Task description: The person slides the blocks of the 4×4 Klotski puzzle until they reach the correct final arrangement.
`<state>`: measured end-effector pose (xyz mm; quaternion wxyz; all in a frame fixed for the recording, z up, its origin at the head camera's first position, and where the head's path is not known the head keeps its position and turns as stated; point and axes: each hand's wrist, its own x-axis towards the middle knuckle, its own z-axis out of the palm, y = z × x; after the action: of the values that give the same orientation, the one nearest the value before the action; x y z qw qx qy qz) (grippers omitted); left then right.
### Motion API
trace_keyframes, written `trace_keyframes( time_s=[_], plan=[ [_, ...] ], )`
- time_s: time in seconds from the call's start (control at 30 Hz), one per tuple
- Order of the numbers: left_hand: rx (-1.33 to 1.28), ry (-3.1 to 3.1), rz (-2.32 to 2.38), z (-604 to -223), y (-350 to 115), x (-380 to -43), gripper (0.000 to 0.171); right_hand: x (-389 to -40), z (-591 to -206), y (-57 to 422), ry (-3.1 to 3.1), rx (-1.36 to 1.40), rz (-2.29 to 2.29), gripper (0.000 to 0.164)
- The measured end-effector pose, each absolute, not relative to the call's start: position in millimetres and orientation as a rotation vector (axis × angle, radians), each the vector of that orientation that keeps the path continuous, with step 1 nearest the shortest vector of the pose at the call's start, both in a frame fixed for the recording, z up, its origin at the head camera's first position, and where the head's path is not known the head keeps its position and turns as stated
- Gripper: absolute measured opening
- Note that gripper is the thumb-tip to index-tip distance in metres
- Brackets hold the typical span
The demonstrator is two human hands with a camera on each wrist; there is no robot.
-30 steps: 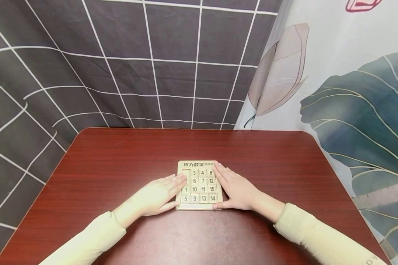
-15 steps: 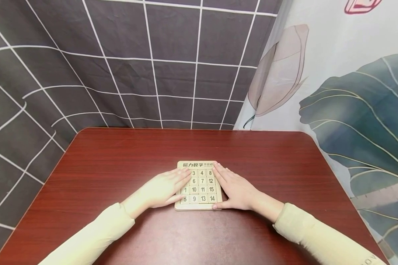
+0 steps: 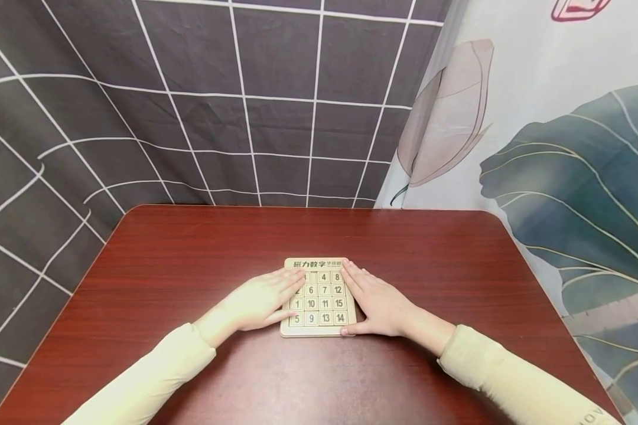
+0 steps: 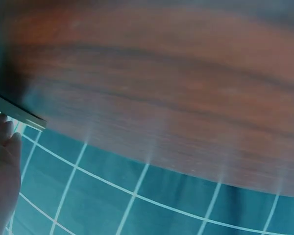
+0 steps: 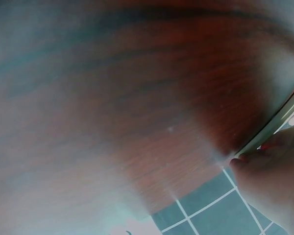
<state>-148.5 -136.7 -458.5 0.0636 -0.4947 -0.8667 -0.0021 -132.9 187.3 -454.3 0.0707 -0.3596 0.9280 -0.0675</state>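
A cream number sliding puzzle (image 3: 313, 332) lies flat on the table in the head view, its numbered tiles in rows under a printed heading. The gap in its top row sits left of the 4 tile (image 3: 324, 277). My left hand (image 3: 260, 300) lies over the left side, its straight fingertips on the 3 tile, which they partly cover; the thumb touches near the 5 tile (image 3: 296, 319). My right hand (image 3: 380, 304) rests along the right side, fingers at the top right corner, thumb at the bottom right. Both wrist views show only the puzzle's edge beside the fingers.
The red-brown wooden table (image 3: 319, 383) extends around the puzzle. Behind it hangs a dark cloth with a white grid (image 3: 276, 124). A pale curtain with leaf patterns (image 3: 574, 177) hangs at the right.
My left hand has moved up and right across the puzzle. The 3 tile has slid left, so the top-row gap has shifted one place right. My right hand stays put.
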Motion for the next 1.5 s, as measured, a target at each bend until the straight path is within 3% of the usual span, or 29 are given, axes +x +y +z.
trace_keyframes(
  time_s=[0.33, 0.87, 1.5],
  plan=[
    [-1.466, -2.638, -0.018, -454, -146, -144, 0.068, -133, -454, 188, 2.792, -1.091, -0.204, 0.121],
    [-1.576, -2.65, 0.029, -450, -100, -160, 0.068, -133, -456, 188, 2.792, -1.089, -0.212, 0.12],
    [-1.535, -2.613, -0.043, -449, -122, -156, 0.066, -134, -454, 189, 2.805, -1.115, -0.204, 0.118]
  ],
)
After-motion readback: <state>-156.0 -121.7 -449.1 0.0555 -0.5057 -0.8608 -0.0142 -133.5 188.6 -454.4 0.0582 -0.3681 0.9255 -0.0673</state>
